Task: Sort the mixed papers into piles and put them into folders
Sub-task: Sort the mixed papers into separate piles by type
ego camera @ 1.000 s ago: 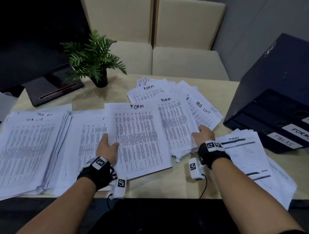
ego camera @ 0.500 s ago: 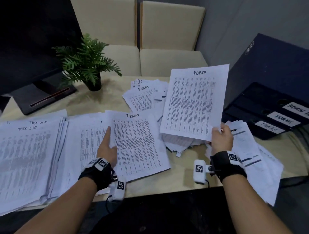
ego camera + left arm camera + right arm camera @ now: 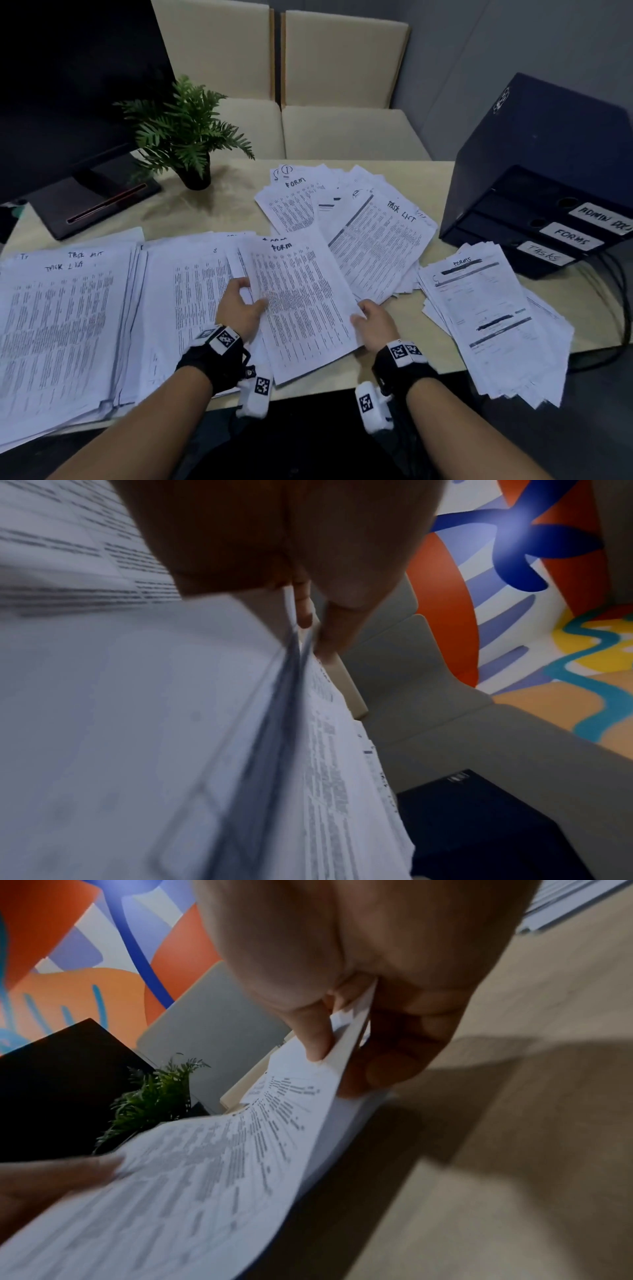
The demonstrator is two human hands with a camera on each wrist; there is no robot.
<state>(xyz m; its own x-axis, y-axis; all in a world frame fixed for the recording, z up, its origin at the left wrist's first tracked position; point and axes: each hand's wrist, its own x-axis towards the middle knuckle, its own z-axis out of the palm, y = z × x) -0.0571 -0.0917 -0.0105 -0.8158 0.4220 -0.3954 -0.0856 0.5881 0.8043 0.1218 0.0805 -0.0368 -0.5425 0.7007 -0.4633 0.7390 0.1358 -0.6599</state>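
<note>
A printed sheet headed FORM (image 3: 305, 308) lies slanted over the middle pile (image 3: 191, 291) near the table's front edge. My left hand (image 3: 255, 293) pinches its left edge, and the left wrist view shows thumb and fingers (image 3: 329, 626) closed on paper edges. My right hand (image 3: 359, 313) pinches the sheet's lower right edge between thumb (image 3: 315, 1031) and fingers. A thick TASK LIST pile (image 3: 61, 325) sits at the left, a fanned mixed pile (image 3: 370, 226) behind, and a FORMS pile (image 3: 486, 315) at the right. Dark folders (image 3: 570, 236) labelled ADMIN DOC, FORMS and TASKS lie stacked at the far right.
A potted fern (image 3: 185, 137) stands at the back left beside a dark monitor base (image 3: 92, 205). Two cream chairs (image 3: 342, 130) face the table's far side. A black cable (image 3: 613, 308) runs past the folders. The FORMS pile overhangs the front edge.
My right hand lifted a FORM sheet off the mixed pile, held it up, then brought it down and left onto the middle pile. My left hand rose from the pile to pinch its left edge.
</note>
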